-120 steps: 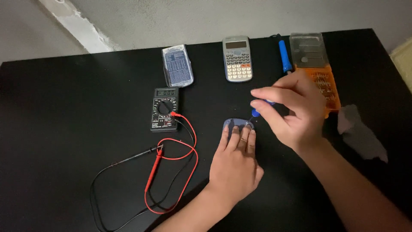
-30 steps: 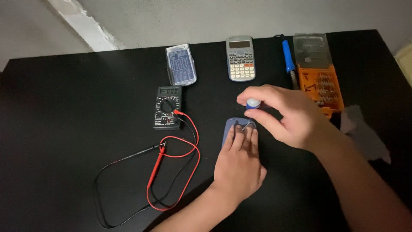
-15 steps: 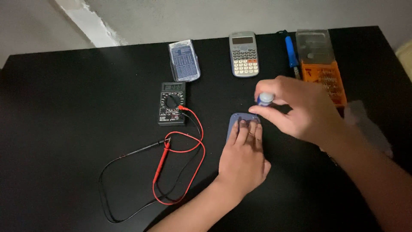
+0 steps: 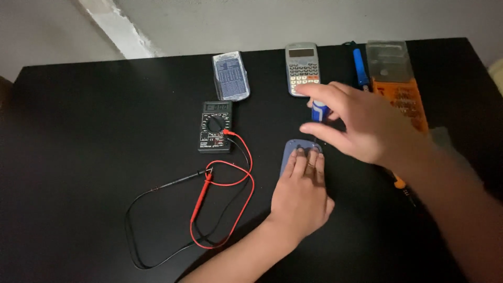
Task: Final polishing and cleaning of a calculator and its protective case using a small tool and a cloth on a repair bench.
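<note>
My left hand (image 4: 301, 196) lies flat on a small blue-grey device (image 4: 291, 150) in the middle of the black table (image 4: 94, 157), fingers together, pressing it down. Above and behind the device, my right hand (image 4: 367, 128) hovers with a short blue-handled screwdriver (image 4: 319, 111) pinched between thumb and fingers, its tip hidden. A black multimeter (image 4: 216, 126) lies to the left of the device. Its red lead (image 4: 230, 178) and black lead (image 4: 157, 220) loop over the table in front of it.
A grey calculator (image 4: 302, 67) and a clear calculator cover (image 4: 230, 76) lie at the back. A long blue-handled tool (image 4: 359, 64) and an orange bit case (image 4: 402, 99) with a clear lid (image 4: 386, 58) sit at the back right. A small orange-tipped item (image 4: 399, 183) shows under my right forearm.
My right hand has lifted the blue screwdriver off the device and drawn it back toward the calculator, fingers spreading. My left hand stays pressed on the device.
</note>
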